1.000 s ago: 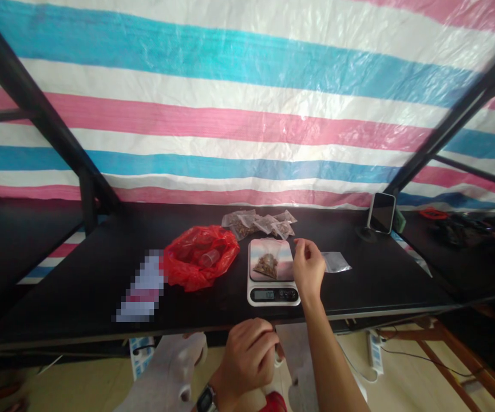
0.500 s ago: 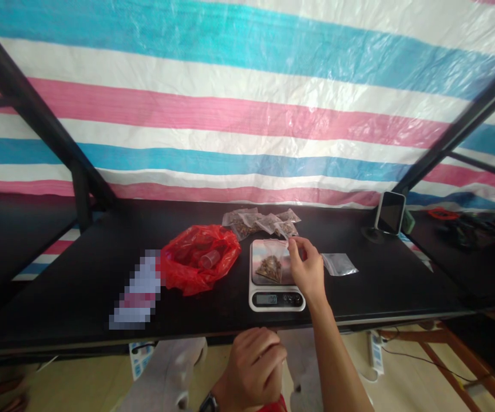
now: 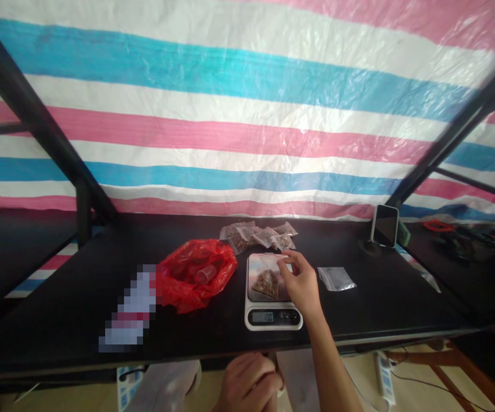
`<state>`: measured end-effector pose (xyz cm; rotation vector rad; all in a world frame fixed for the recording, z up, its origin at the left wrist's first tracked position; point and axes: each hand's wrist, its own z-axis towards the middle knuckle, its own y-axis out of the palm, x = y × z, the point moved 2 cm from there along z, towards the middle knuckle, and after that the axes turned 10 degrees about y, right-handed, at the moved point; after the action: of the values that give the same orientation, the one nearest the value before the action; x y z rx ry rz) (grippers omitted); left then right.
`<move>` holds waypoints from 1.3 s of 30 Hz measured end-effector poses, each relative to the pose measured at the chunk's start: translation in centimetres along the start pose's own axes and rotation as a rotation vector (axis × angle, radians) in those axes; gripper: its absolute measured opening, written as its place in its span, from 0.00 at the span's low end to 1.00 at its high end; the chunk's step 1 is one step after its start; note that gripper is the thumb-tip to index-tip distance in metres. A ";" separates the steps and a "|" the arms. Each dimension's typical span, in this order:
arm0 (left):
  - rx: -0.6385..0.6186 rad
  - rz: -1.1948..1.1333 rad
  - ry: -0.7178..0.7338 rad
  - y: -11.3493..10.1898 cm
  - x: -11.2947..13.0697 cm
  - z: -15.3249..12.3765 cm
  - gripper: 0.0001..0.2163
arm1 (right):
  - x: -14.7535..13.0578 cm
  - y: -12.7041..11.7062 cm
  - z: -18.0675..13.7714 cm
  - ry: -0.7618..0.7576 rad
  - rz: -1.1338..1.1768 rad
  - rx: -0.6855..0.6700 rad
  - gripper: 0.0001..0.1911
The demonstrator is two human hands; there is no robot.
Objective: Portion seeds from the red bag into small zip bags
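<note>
Right hand (image 3: pixel 301 286): your fingers (image 3: pixel 284 265) pinched the top edge of the clear zip bag (image 3: pixel 266 280).
Bag: lay on the digital scale (image 3: pixel 268 319), holding dried brown pieces.
Left hand (image 3: pixel 249 384): curled closed, below the bench (image 3: pixel 371 309) front edge.
Nearby: small filled bags (image 3: pixel 258 236) behind the scale; red plastic bag (image 3: pixel 195 274) left; flat clear bag (image 3: pixel 336 278) right.

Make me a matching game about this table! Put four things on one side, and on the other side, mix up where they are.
Things:
1. phone
2. left hand
3. red plastic bag
4. clear bag of brown bits

Places:
A. below the front edge of the black table
B. on the kitchen scale
C. propped upright on the table
D. around a small clear cup

Right pairs: 1-C, 2-A, 3-D, 4-B
</note>
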<state>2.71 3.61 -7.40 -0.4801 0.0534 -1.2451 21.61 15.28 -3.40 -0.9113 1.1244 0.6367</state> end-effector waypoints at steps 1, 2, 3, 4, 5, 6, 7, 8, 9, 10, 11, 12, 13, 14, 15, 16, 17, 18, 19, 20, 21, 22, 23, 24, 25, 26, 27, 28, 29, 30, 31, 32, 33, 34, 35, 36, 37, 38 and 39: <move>0.036 0.032 -0.008 -0.3 -0.2 -0.1 0.16 | -0.2 0.2 0.0 0.022 0.075 -0.017 0.19; 0.059 0.051 -0.018 -0.5 -0.6 0.0 0.16 | -0.5 0.3 0.0 0.044 0.160 -0.034 0.19; 0.084 0.057 -0.038 -0.7 -1.2 0.3 0.16 | -0.8 0.5 0.0 0.062 0.247 -0.057 0.19; 0.109 0.051 -0.068 -0.9 -2.1 0.8 0.15 | -1.2 0.7 -0.1 0.071 0.330 -0.090 0.19; 0.135 0.038 -0.149 -1.0 -3.1 1.5 0.14 | -1.6 0.9 -0.3 0.071 0.404 -0.133 0.19; 0.168 0.032 -0.230 -0.9 -4.3 2.5 0.12 | -2.0 1.0 -0.5 0.063 0.468 -0.182 0.20; 0.221 0.044 -0.352 -0.9 -5.6 3.6 0.12 | -2.4 1.1 -0.8 0.051 0.520 -0.229 0.19; 0.262 0.032 -0.474 -0.7 -6.9 4.7 0.16 | -2.8 1.3 -1.1 0.039 0.559 -0.269 0.18; 0.238 -0.045 -0.562 -0.4 -8.1 5.9 0.18 | -3.0 1.3 -1.4 0.032 0.589 -0.296 0.17; 0.162 -0.170 -0.617 0.0 -9.1 7.1 0.17 | -3.2 1.4 -1.7 0.027 0.617 -0.304 0.17; 0.049 -0.317 -0.659 0.4 -9.9 8.1 0.15 | -3.4 1.4 -2.0 0.025 0.645 -0.298 0.16; -0.079 -0.474 -0.689 0.7 -10.5 8.9 0.14 | -3.5 1.4 -2.2 0.024 0.674 -0.281 0.16; -0.126 -0.582 -0.709 0.8 -10.9 9.4 0.15 | -3.6 1.5 -2.3 0.024 0.698 -0.263 0.17; -0.117 -0.632 -0.717 0.6 -11.2 9.6 0.15 | -3.7 1.6 -2.4 0.020 0.708 -0.255 0.17; -0.081 -0.649 -0.728 0.4 -11.4 9.7 0.15 | -3.7 1.8 -2.5 0.010 0.702 -0.255 0.18; -0.028 -0.642 -0.738 0.1 -11.6 9.6 0.15 | -3.8 2.1 -2.7 -0.004 0.671 -0.265 0.18; 0.022 -0.625 -0.748 -0.2 -11.7 9.4 0.15 | -3.9 2.4 -2.9 -0.021 0.620 -0.279 0.18; 0.058 -0.610 -0.757 -0.4 -11.7 9.1 0.16 | -4.0 2.8 -3.1 -0.038 0.561 -0.288 0.18; 0.081 -0.599 -0.764 -0.6 -11.7 8.9 0.16 | -4.1 3.1 -3.3 -0.051 0.507 -0.282 0.18; 0.091 -0.593 -0.766 -0.7 -11.7 8.7 0.15 | -4.1 3.5 -3.6 -0.061 0.466 -0.260 0.17; 0.102 -0.585 -0.767 -0.9 -11.7 8.5 0.15 | -4.1 3.8 -3.8 -0.067 0.439 -0.230 0.16; 0.110 -0.572 -0.765 -1.1 -11.7 8.4 0.15 | -4.2 4.1 -4.0 -0.074 0.427 -0.199 0.15; 0.114 -0.552 -0.758 -1.3 -11.7 8.4 0.14 | -4.2 4.4 -4.3 -0.081 0.428 -0.173 0.14; 0.111 -0.530 -0.746 -1.5 -11.7 8.4 0.13 | -4.2 4.6 -4.4 -0.087 0.436 -0.156 0.13; 0.100 -0.509 -0.729 -1.7 -11.7 8.4 0.12 | -4.2 4.7 -4.5 -0.091 0.447 -0.146 0.12; 0.080 -0.488 -0.708 -2.0 -11.7 8.4 0.10 | -4.2 4.9 -4.6 -0.090 0.459 -0.143 0.12; 0.057 -0.466 -0.686 -2.2 -11.6 8.4 0.09 | -4.1 5.0 -4.7 -0.086 0.470 -0.140 0.12; 0.038 -0.447 -0.667 -2.5 -11.6 8.4 0.08 | -4.0 5.2 -4.8 -0.080 0.480 -0.136 0.13; 0.025 -0.429 -0.652 -2.8 -11.6 8.4 0.08 | -4.0 5.5 -4.9 -0.078 0.486 -0.132 0.13; 0.021 -0.406 -0.642 -3.2 -11.6 8.4 0.08 | -4.0 5.9 -5.1 -0.078 0.491 -0.124 0.14; 0.023 -0.380 -0.636 -3.6 -11.6 8.3 0.08 | -4.1 6.4 -5.4 -0.080 0.493 -0.115 0.15; 0.026 -0.355 -0.633 -4.1 -11.6 8.3 0.08 | -4.2 6.9 -5.7 -0.082 0.494 -0.103 0.15; 0.031 -0.330 -0.635 -4.7 -11.7 8.3 0.08 | -4.4 7.6 -6.1 -0.086 0.493 -0.090 0.15; 0.032 -0.308 -0.640 -5.3 -11.8 8.3 0.08 | -4.7 8.2 -6.6 -0.087 0.489 -0.075 0.14; 0.030 -0.291 -0.649 -5.9 -11.9 8.3 0.08 | -5.1 8.9 -7.0 -0.087 0.484 -0.064 0.12; 0.036 -0.271 -0.658 -6.6 -12.0 8.3 0.09 | -5.5 9.5 -7.4 -0.094 0.485 -0.061 0.10; 0.030 -0.255 -0.664 -7.2 -12.1 8.4 0.09 | -5.9 10.1 -7.7 -0.098 0.489 -0.063 0.07; 0.024 -0.235 -0.667 -7.7 -12.3 8.4 0.09 | -6.2 10.7 -7.9 -0.106 0.497 -0.068 0.06; 0.018 -0.213 -0.658 -8.2 -12.4 8.4 0.09 | -6.5 11.1 -8.1 -0.113 0.507 -0.075 0.05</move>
<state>-6.28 15.79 0.60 -0.8760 -0.5780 -1.2384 6.60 13.93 -1.63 -0.6407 1.2434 1.1364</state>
